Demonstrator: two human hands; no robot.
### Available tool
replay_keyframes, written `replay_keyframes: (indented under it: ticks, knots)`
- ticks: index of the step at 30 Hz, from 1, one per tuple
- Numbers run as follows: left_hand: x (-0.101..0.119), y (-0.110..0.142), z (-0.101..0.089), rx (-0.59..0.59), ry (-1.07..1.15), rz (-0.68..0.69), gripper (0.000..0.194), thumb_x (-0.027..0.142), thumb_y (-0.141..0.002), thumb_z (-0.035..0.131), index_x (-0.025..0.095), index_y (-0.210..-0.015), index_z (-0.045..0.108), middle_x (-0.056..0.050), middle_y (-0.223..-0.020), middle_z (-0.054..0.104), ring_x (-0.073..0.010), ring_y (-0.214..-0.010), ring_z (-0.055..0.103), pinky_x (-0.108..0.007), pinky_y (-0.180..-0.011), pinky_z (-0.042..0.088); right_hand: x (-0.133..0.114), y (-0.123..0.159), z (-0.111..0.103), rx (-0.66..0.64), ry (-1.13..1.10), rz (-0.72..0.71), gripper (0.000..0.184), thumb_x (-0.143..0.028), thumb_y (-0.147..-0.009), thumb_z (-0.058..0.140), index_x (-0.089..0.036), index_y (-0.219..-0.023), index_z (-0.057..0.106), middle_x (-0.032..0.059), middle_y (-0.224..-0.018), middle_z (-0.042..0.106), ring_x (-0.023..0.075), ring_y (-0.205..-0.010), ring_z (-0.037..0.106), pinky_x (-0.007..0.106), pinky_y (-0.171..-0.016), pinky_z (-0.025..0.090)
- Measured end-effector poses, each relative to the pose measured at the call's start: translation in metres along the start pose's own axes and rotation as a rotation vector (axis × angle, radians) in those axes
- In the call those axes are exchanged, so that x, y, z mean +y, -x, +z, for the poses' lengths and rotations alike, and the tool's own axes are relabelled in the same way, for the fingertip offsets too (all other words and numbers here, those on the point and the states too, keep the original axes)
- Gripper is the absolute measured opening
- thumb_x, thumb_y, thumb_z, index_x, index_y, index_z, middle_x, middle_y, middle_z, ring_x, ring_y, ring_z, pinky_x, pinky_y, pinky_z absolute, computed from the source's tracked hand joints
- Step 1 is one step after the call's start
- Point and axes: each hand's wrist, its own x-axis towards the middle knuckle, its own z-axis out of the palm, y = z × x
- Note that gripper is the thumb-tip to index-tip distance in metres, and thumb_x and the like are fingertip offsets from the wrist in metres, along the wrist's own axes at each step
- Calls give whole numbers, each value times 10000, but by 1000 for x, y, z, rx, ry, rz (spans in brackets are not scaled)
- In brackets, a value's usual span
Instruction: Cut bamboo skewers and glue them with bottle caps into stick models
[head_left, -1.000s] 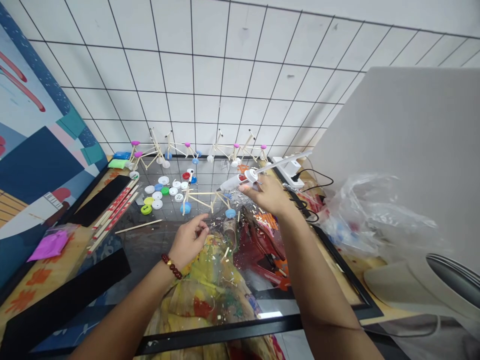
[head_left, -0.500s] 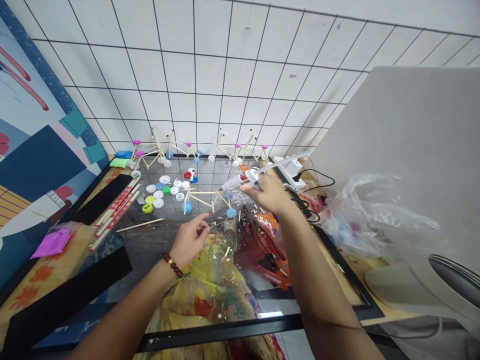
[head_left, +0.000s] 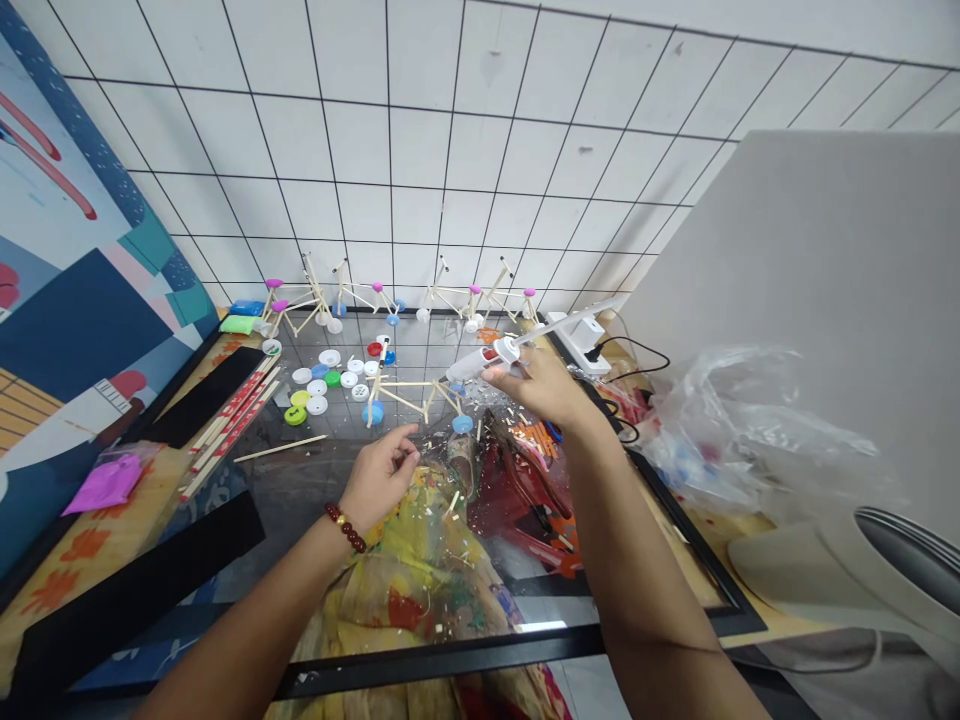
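Note:
My right hand point(head_left: 541, 385) is wrapped round a white hot glue gun point(head_left: 504, 350), a long glue stick poking out of its rear. The gun's nozzle touches or nearly touches the seat end of a small stick bicycle point(head_left: 405, 385), which stands on blue bottle-cap wheels point(head_left: 463, 424). I cannot tell whether glue is coming out. Just in front of the bicycle, my left hand point(head_left: 381, 476) hovers with its fingers partly curled and the index finger stretched out. Nothing shows in it.
Bottle caps point(head_left: 332, 380) lie left of the bicycle. Finished-looking stick bicycles point(head_left: 474, 292) line the wall. Pliers point(head_left: 529, 470) and wood scraps lie at right, near a power strip point(head_left: 589, 345) and plastic bag point(head_left: 750, 430). Patterned sticks point(head_left: 232, 425) and black strips point(head_left: 142, 590) are at left.
The glue gun and my right hand have shifted very slightly at the bicycle's seat end. My left hand and the bicycle stay where they were.

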Motion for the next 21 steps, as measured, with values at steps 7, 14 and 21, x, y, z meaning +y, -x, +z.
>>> replay_keyframes:
  ticks: [7,14,21]
  knots:
    - [1,1,0,-16,11,-15,383,252,-875,522,181,-1246,580,-24,-861,698,-128,-709,630,-251,-672,488,11,1,-7,-42,-152,21,261,-407,-808,577,-177,-865,685,47,-825,716,228,-776,624,347,-737,461]
    - [2,1,0,-17,21,-19,395,262,-871,523,181,-1253,577,-25,-863,699,-129,-691,619,-250,-649,484,16,0,-10,-107,-352,0,315,-453,-795,602,-161,-694,663,45,-782,677,184,-770,578,307,-728,407]
    - [5,-1,-1,-5,-3,-15,382,255,-858,534,172,-1225,598,-22,-845,706,-132,-703,636,-250,-669,494,44,-1,6,202,-339,209,309,-457,-775,596,-158,-786,673,66,-871,696,201,-802,582,331,-755,421]
